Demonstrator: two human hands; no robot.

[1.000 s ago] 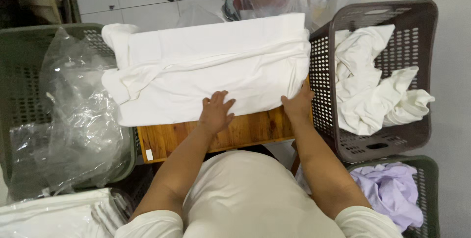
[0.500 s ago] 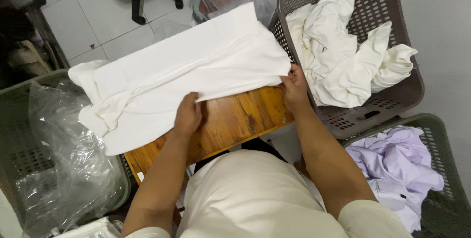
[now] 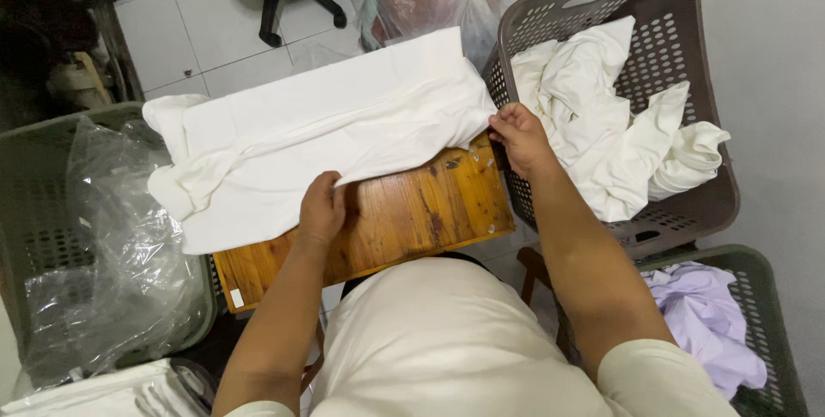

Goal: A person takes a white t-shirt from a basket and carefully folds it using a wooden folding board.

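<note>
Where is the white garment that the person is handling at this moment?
In the head view, the white garment lies spread on the wooden board, between the green basket and the brown basket, with both hands at its near edge.
</note>
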